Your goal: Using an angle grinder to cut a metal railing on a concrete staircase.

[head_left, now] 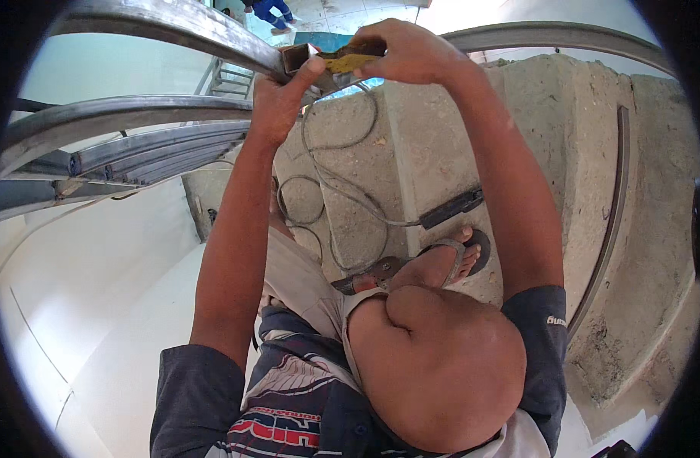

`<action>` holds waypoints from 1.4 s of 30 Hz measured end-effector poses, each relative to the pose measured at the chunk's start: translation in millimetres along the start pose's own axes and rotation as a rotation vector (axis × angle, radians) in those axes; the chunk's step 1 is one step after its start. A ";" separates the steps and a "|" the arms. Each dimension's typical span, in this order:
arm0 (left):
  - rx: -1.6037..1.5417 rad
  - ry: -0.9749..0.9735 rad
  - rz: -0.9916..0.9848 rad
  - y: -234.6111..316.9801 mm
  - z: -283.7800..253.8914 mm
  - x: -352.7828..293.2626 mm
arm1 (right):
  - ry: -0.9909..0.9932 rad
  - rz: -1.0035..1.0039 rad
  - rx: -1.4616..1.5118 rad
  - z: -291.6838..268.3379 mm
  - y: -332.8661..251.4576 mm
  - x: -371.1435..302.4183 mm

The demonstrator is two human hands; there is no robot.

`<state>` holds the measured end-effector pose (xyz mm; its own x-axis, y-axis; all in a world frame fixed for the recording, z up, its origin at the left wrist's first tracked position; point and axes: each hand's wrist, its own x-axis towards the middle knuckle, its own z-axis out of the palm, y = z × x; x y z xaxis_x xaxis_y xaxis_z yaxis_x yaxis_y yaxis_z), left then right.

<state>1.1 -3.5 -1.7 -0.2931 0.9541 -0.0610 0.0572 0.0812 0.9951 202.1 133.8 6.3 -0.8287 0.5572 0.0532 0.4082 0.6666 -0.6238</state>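
My left hand (275,107) is wrapped round the open end of a square metal tube (295,56), its thumb lying beside the opening. To the right of it, my right hand (411,52) closes on a yellow and dark piece (351,62) whose kind I cannot make out. That piece meets the metalwork just right of the tube's end. Both hands are close together at the far middle. A long grey metal rail (167,24) runs to them from the upper left, and a second metal rail (548,35) leads off to the right.
Rough concrete steps (434,137) lie below. On them rests a black-handled tool (451,208) with a looping cable (342,183), near my sandalled foot (457,256). A metal bar (611,206) lies at right. Several metal bars (159,153) form a railing at left. A person (272,14) is far below.
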 end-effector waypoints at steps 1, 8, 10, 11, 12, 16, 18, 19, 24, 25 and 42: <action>0.031 0.003 -0.021 0.0 0.9 0.4 | 0.000 0.001 -0.003 3.9 0.5 1.5; 0.193 -0.001 0.000 -5.5 -12.4 4.1 | -0.048 0.072 -0.154 15.6 -12.4 9.5; 0.178 -0.035 0.002 1.1 -8.7 3.4 | -0.039 0.085 -0.213 17.8 -11.7 7.5; 0.165 -0.067 -0.004 4.4 -6.6 2.1 | -0.068 0.121 -0.181 17.9 -10.9 5.6; 0.178 -0.043 -0.094 6.8 -4.5 0.8 | -0.099 0.157 -0.148 17.4 -11.1 3.8; 0.182 -0.064 -0.128 12.0 -5.1 4.2 | -0.061 0.124 -0.147 11.3 -10.9 0.4; 0.281 -0.059 -0.032 6.7 -9.2 -1.3 | -0.053 0.097 -0.068 7.2 -12.8 -8.6; 0.283 -0.054 -0.037 0.0 -10.9 -8.0 | -0.058 0.092 -0.064 5.6 -16.2 -15.3; 0.161 0.056 0.237 -1.0 -1.1 -52.2 | 0.162 0.246 0.745 5.4 -25.4 -61.0; 0.092 0.113 0.300 0.2 3.8 -58.1 | 0.164 0.253 0.744 5.1 -24.0 -62.5; 0.641 -0.116 0.613 12.8 30.2 -42.1 | 0.016 0.649 1.663 22.7 -33.8 -89.5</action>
<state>42.9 -33.9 11.2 0.0606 0.9033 0.4247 0.7046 -0.3400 0.6228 253.8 50.2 5.0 -0.7005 0.5121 -0.4970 -0.1512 -0.7871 -0.5980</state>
